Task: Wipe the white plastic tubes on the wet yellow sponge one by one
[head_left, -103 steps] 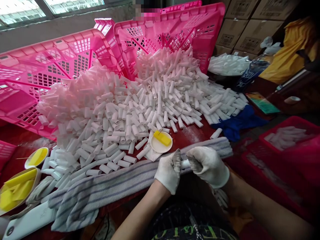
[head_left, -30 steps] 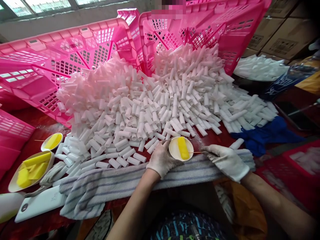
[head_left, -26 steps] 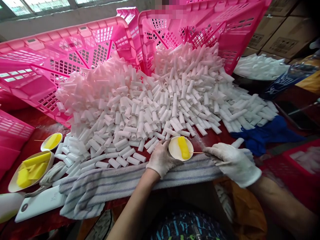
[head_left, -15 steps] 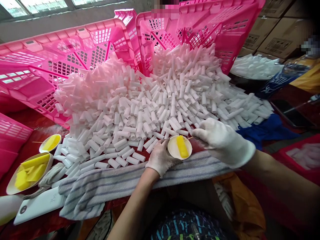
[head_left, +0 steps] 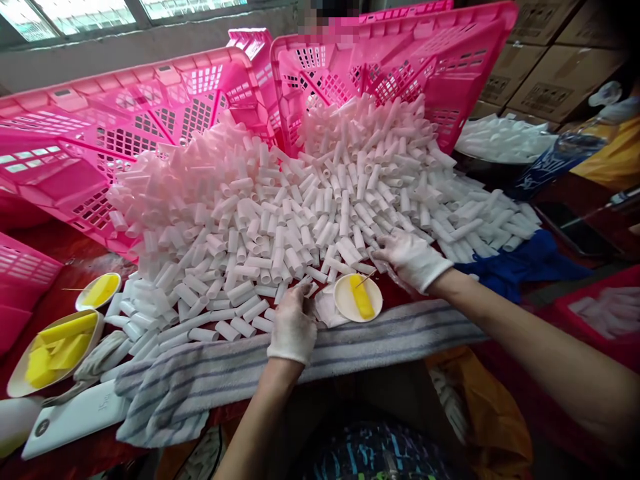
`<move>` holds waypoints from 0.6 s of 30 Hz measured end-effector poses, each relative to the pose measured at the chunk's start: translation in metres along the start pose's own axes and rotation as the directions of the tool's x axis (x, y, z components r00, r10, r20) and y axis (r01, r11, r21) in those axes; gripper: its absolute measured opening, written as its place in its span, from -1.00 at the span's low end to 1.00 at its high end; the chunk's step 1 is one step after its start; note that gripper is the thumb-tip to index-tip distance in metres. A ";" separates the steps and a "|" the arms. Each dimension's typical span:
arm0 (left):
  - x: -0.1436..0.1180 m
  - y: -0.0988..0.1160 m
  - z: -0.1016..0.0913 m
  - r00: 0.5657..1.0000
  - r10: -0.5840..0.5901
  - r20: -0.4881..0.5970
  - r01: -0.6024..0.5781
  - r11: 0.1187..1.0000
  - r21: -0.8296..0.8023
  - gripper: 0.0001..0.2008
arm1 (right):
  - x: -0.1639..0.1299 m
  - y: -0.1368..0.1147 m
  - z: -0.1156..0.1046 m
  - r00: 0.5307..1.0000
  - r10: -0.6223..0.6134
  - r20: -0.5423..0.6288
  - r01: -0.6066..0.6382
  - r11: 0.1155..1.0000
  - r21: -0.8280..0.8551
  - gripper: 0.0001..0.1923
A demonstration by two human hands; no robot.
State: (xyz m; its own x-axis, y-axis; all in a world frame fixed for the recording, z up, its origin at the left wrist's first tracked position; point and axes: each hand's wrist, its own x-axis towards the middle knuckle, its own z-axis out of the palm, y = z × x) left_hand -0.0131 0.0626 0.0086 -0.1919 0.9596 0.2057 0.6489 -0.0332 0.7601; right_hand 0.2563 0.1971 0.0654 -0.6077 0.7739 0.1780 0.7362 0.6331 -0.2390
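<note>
In the head view, a small white bowl [head_left: 343, 307] rests at the front edge of the pile, holding a yellow slab [head_left: 362, 298] with a thin wooden pick [head_left: 369, 275] stuck in it. My left hand [head_left: 294, 325], in a white glove, is left of the bowl at the nearest white plastic tubes [head_left: 260, 261], touching nothing I can name; its thumb and fingers are apart. To the bowl's upper right, my gloved right hand [head_left: 414, 259] reaches over tubes with fingers stretched out. A whitish translucent piece [head_left: 326, 307] lies beside the bowl.
Two pink crates [head_left: 150, 120] lie tipped behind the tubes. A striped towel [head_left: 240, 373] runs along the front edge. At left are a dish [head_left: 20, 375] of yellow pieces, a smaller bowl [head_left: 80, 301] and a white phone [head_left: 75, 417]. A bottle [head_left: 560, 157] and blue cloth [head_left: 530, 270] are at right.
My left hand has let go of the small bowl and moved left. My right hand has left the wooden pick and moved up and slightly left, its fingers now stretched out.
</note>
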 end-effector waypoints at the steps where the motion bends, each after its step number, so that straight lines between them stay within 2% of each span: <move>1: 0.000 -0.002 -0.003 0.998 0.012 -0.056 -0.008 0.998 0.061 -0.70 | 0.003 0.001 0.006 0.997 -0.040 0.063 0.045 0.996 -0.079 -0.77; 3: 0.001 -0.004 -0.008 0.998 0.014 -0.067 0.000 0.978 0.206 -0.72 | 0.008 0.001 0.016 0.982 -0.104 0.156 0.137 0.966 -0.221 -0.72; 7: 0.008 0.004 -0.011 0.997 -0.050 0.064 0.017 0.897 0.443 -0.69 | 0.011 0.010 0.024 0.955 -0.226 0.191 0.281 0.895 -0.347 -0.67; 10: 0.015 0.012 -0.010 0.982 -0.128 0.142 0.024 0.819 0.574 -0.70 | 0.010 0.021 0.027 0.931 -0.295 0.216 0.357 0.860 -0.364 -0.63; 13: 0.017 0.019 -0.010 0.968 -0.182 0.176 0.028 0.768 0.640 -0.77 | 0.010 0.027 0.029 0.923 -0.315 0.222 0.377 0.857 -0.352 -0.62; 16: 0.011 0.015 -0.013 0.981 -0.123 0.150 0.016 0.822 0.570 -0.77 | 0.005 0.030 0.021 0.945 -0.311 0.099 0.326 0.919 -0.222 -0.65; 18: 0.005 0.005 -0.019 0.997 -0.031 0.066 -0.001 0.903 0.430 -0.72 | -0.005 0.032 0.010 0.976 -0.189 -0.107 0.187 0.982 -0.028 -0.72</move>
State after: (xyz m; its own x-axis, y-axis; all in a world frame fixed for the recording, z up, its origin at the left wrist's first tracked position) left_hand -0.0249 0.0622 0.0252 -0.1629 0.9764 0.1416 0.9024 0.0895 0.4215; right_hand 0.2798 0.2132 0.0477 -0.7007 0.6372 0.3208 0.6177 0.7669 -0.1742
